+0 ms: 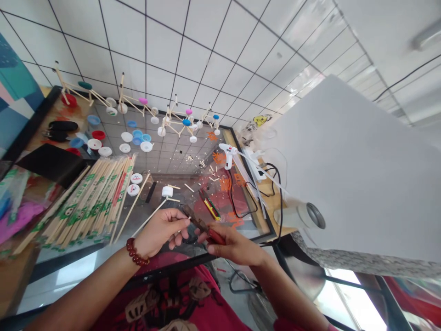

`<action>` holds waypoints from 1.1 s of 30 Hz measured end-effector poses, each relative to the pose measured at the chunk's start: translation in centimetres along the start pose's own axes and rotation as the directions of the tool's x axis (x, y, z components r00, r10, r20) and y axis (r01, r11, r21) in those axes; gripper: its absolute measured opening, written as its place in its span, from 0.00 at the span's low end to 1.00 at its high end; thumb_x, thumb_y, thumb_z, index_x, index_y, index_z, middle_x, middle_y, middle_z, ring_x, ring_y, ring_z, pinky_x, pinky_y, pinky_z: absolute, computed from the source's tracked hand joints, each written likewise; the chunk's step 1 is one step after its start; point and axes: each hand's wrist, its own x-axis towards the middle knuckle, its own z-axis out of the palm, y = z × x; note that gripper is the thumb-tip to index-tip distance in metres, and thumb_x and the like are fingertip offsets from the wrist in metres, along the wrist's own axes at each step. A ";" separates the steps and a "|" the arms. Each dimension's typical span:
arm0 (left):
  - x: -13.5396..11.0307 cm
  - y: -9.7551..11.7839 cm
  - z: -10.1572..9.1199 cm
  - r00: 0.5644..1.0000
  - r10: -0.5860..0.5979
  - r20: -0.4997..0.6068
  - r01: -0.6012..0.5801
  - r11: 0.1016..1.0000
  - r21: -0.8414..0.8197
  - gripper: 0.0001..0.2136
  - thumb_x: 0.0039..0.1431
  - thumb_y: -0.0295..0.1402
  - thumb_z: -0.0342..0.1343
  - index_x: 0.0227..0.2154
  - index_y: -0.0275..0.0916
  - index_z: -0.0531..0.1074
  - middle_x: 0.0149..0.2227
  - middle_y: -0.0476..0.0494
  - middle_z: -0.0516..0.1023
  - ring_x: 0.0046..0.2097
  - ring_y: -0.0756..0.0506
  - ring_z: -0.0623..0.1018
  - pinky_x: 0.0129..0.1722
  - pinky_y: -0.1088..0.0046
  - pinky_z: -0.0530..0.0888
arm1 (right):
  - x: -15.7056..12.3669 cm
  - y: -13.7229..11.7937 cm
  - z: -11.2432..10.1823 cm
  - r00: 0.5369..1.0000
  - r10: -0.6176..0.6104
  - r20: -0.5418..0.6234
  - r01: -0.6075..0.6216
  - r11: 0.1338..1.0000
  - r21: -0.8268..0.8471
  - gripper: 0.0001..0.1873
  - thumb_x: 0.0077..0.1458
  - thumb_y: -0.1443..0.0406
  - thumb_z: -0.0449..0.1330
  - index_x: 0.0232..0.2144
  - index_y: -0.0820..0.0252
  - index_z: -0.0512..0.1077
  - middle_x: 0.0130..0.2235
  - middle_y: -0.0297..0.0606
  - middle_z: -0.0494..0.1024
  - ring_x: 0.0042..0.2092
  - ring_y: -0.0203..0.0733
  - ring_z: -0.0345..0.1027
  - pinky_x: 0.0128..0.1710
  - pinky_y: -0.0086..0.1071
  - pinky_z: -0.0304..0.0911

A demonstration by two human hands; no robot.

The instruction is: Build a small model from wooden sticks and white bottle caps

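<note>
My right hand (pixel 230 243) is wrapped around the red handles of a pair of pliers (pixel 197 221). Their dark jaws point up and left, close to the fingertips of my left hand (pixel 164 227). Thumb and forefinger of that hand pinch a thin wooden stick (pixel 189 219), mostly hidden by the fingers, with its tip at the jaws. Just beyond the hands, a white bottle cap (pixel 167 191) has short sticks and a longer one against it. A utility knife (pixel 211 208), yellow and green, lies on the glass tabletop near the pliers.
Wrapped chopsticks (pixel 87 202) are piled at left. Loose bottle caps (pixel 137 134) and several stick-and-cap models (pixel 172 117) stand toward the tiled wall. A white glue gun (pixel 228 154) with its cord lies at right, near a clear jar (pixel 303 215). Stick scraps (pixel 213 177) litter the glass.
</note>
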 end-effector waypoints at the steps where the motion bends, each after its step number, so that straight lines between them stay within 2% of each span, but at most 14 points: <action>1: 0.0 0.0 0.0 1.000 -0.008 0.003 0.008 1.000 0.007 0.22 0.38 0.49 0.74 0.24 0.37 0.72 0.19 0.48 0.77 0.16 0.53 0.69 0.13 0.80 0.61 | 0.0 0.0 0.0 1.000 0.002 0.000 -0.002 1.000 -0.017 0.18 0.60 0.53 0.66 0.46 0.59 0.80 0.51 0.42 0.75 0.50 0.44 0.70 0.53 0.38 0.66; 10: -0.1 0.2 0.3 0.999 -0.029 -0.016 0.029 1.000 0.007 0.24 0.36 0.50 0.74 0.24 0.37 0.71 0.19 0.48 0.77 0.17 0.54 0.69 0.13 0.81 0.62 | 0.1 -1.4 0.1 1.000 0.022 -0.005 -0.022 0.982 -0.187 0.17 0.60 0.57 0.65 0.48 0.60 0.77 0.57 0.46 0.74 0.55 0.50 0.71 0.59 0.42 0.64; 13: -0.2 0.2 0.3 0.999 -0.022 -0.024 0.022 1.000 0.005 0.23 0.36 0.49 0.74 0.24 0.37 0.71 0.19 0.47 0.77 0.17 0.54 0.69 0.13 0.81 0.62 | 0.2 -1.8 0.3 1.000 -0.003 -0.014 -0.001 0.963 -0.268 0.12 0.61 0.61 0.64 0.45 0.59 0.76 0.54 0.45 0.75 0.53 0.48 0.72 0.57 0.40 0.65; 18: 0.0 0.0 0.1 1.000 -0.004 -0.030 0.004 1.000 -0.003 0.23 0.36 0.49 0.74 0.24 0.37 0.71 0.19 0.47 0.77 0.16 0.54 0.69 0.13 0.81 0.61 | 0.6 -1.9 1.2 0.993 -0.061 -0.100 0.007 0.884 -0.468 0.00 0.61 0.68 0.61 0.36 0.58 0.72 0.43 0.40 0.77 0.43 0.43 0.71 0.48 0.37 0.68; 22: 0.0 0.0 0.0 1.000 0.023 -0.007 -0.023 0.999 -0.039 0.26 0.37 0.51 0.75 0.26 0.38 0.69 0.21 0.48 0.77 0.18 0.54 0.70 0.14 0.81 0.64 | 0.7 -2.0 1.6 0.982 -0.117 -0.150 0.014 0.831 -0.556 0.02 0.62 0.68 0.58 0.36 0.57 0.68 0.45 0.43 0.77 0.44 0.45 0.71 0.47 0.38 0.67; 25: 0.1 -0.2 0.0 0.998 0.056 0.010 -0.055 0.995 -0.086 0.29 0.39 0.54 0.74 0.36 0.39 0.71 0.24 0.51 0.78 0.19 0.52 0.72 0.14 0.79 0.66 | 0.5 -2.3 1.7 0.979 -0.093 -0.180 -0.032 0.805 -0.592 0.05 0.61 0.69 0.58 0.40 0.56 0.68 0.41 0.41 0.78 0.41 0.44 0.72 0.42 0.36 0.67; 27: 0.0 -0.4 0.0 0.995 0.101 0.007 -0.100 0.989 -0.106 0.30 0.43 0.55 0.73 0.41 0.38 0.72 0.24 0.51 0.78 0.19 0.51 0.73 0.15 0.79 0.66 | 0.5 -2.5 1.7 0.977 -0.083 -0.197 -0.051 0.804 -0.593 0.11 0.60 0.68 0.59 0.46 0.57 0.67 0.41 0.41 0.79 0.40 0.45 0.73 0.40 0.36 0.67; 30: -0.2 -0.5 -0.1 0.980 0.201 -0.008 -0.201 0.975 -0.091 0.28 0.48 0.56 0.69 0.40 0.37 0.74 0.24 0.49 0.78 0.20 0.51 0.73 0.16 0.78 0.67 | 0.7 -2.7 1.6 0.967 -0.084 -0.239 -0.063 0.835 -0.547 0.23 0.58 0.66 0.62 0.55 0.57 0.64 0.48 0.45 0.80 0.47 0.48 0.75 0.44 0.37 0.67; 31: -0.3 -0.5 -0.1 0.972 0.235 -0.008 -0.235 0.969 -0.074 0.27 0.50 0.56 0.69 0.41 0.37 0.74 0.24 0.49 0.77 0.20 0.51 0.73 0.16 0.78 0.68 | 0.8 -2.7 1.5 0.968 -0.070 -0.243 -0.075 0.837 -0.543 0.24 0.57 0.65 0.63 0.55 0.57 0.65 0.49 0.45 0.80 0.48 0.49 0.75 0.45 0.38 0.67; 33: -0.5 -0.2 -0.2 0.959 0.283 0.009 -0.283 0.958 -0.044 0.27 0.51 0.55 0.68 0.43 0.37 0.75 0.25 0.49 0.77 0.21 0.50 0.74 0.18 0.76 0.70 | 1.1 -2.6 1.4 0.971 -0.025 -0.237 -0.118 0.814 -0.568 0.19 0.56 0.65 0.63 0.50 0.57 0.68 0.45 0.42 0.81 0.44 0.48 0.75 0.43 0.37 0.65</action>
